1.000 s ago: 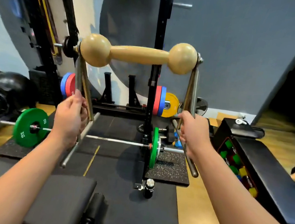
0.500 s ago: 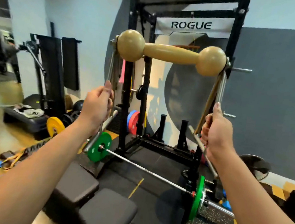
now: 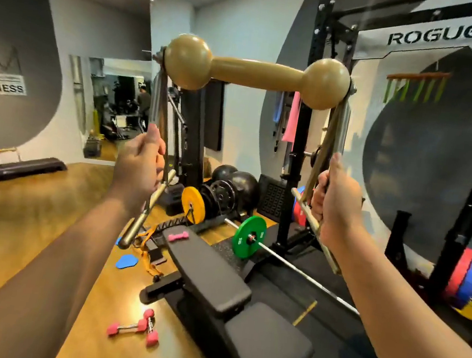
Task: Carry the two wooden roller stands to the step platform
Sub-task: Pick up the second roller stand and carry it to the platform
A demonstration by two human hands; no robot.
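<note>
The person holds one wooden roller stand (image 3: pixel 256 72) up in front of the chest with both arms stretched forward, its dumbbell-shaped wooden roller level at the top and its metal side legs hanging down from either end. The left hand (image 3: pixel 138 167) has a tight grip curled round the left leg, whose lower bar sticks out below the fist, angled down toward the floor. The right hand (image 3: pixel 334 201) is wrapped likewise round the right leg, thumb uppermost, with that leg's foot bar slanting down past the wrist. Far off at the left edge, against the grey wall, sits the dark step platform (image 3: pixel 22 169) on the wooden floor (image 3: pixel 29 228), and a second roller stand (image 3: pixel 4 152) already stands on top of it; the carried stand is well apart from it. Below the arms lies a black padded bench (image 3: pixel 217 274), with pink dumbbells (image 3: pixel 136 328) on the floor just beside it. A barbell with a green plate (image 3: pixel 248 237) rests behind the bench, under a black rack (image 3: pixel 306 128) marked ROGUE.
</note>
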